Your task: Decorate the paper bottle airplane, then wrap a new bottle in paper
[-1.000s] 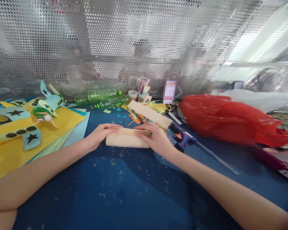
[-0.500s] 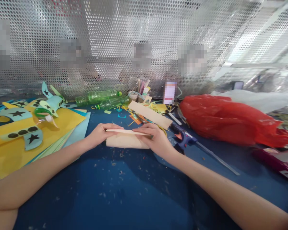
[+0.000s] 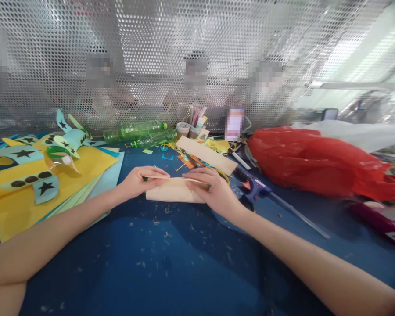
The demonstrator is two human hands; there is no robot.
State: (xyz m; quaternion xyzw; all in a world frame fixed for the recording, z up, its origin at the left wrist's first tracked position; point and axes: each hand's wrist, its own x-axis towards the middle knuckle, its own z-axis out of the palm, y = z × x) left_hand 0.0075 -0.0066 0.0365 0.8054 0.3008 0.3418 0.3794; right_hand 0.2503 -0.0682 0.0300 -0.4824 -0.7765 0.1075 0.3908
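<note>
A folded piece of beige paper point(image 3: 173, 192) lies on the blue table point(image 3: 171, 259) in front of me. My left hand point(image 3: 140, 181) pinches its left end, thumb and fingers closed on the top edge. My right hand point(image 3: 213, 189) grips the right end, fingers curled over the fold. A second beige strip point(image 3: 206, 155) lies just beyond, and a blue glue gun point(image 3: 255, 189) rests right of my right hand.
Yellow and light-blue sheets point(image 3: 36, 193) with paper planes point(image 3: 67, 142) fill the left. Green plastic bottles point(image 3: 134, 131) and a cup of tools point(image 3: 194, 123) stand at the back by a perforated metal screen point(image 3: 197, 52). A red plastic bag point(image 3: 312, 162) sits right. Other people sit behind the screen.
The paper's top edge has been rolled or folded further toward me, so the visible piece is narrower. Both hands have stayed on its ends.
</note>
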